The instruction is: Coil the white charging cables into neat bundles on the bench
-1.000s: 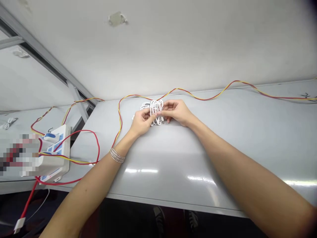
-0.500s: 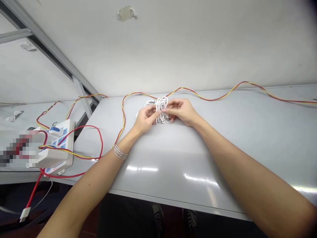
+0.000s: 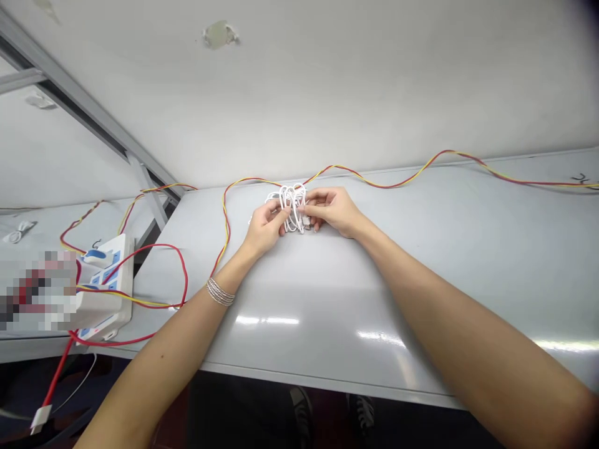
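A white cable point(image 3: 294, 206), gathered in loops, is held between my two hands just above the grey tabletop point(image 3: 304, 312). My left hand point(image 3: 266, 227) pinches the loops on their left side with thumb and fingers. On the other side, my right hand point(image 3: 333, 211) grips the loops between thumb and fingertips. A light-coloured plug end shows under the right fingers. More white cord lies behind the bundle, partly hidden by the left fingers.
A red and yellow twisted wire point(image 3: 397, 185) runs along the wall edge behind my hands. At the left stands a white power strip point(image 3: 122, 274) with plugs and a red cord loop point(image 3: 185, 274). Another coiled white cable point(image 3: 19, 232) lies far left.
The loops between my hands have spread a little wider, and the right thumb has moved slightly away from the left. The whole view has shifted slightly.
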`<state>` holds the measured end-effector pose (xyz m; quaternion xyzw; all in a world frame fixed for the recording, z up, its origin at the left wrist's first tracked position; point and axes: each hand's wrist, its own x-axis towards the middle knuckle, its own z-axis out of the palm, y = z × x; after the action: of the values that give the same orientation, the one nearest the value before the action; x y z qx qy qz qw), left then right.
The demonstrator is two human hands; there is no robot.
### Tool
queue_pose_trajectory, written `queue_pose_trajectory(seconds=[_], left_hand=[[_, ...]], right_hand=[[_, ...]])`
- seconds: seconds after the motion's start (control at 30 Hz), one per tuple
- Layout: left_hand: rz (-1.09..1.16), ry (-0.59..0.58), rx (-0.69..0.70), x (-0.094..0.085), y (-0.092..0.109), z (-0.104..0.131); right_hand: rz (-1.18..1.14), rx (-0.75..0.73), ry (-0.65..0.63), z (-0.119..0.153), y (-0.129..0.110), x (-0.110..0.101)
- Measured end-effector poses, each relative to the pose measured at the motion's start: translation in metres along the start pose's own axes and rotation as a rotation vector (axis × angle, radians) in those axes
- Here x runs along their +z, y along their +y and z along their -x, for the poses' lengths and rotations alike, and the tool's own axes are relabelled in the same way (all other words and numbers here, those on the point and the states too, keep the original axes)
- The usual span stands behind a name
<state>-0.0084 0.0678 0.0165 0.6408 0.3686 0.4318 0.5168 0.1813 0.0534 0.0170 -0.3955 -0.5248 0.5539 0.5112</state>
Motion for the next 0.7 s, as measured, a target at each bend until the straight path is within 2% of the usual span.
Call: queue_pose_trajectory(seconds=[0.17,0.7], left_hand=[[-0.017,0.039,-0.014,-0.0003,-0.0021,-0.0013],[-0.075,-0.016,0.041,-0.0019,-0.0032,-0.0014]], right_hand=[[-0.004,0.011,0.012,-0.0001,-0.0017,0.0015],[-0.003,0.007,0.008,-0.0011,0.0,0.0001]])
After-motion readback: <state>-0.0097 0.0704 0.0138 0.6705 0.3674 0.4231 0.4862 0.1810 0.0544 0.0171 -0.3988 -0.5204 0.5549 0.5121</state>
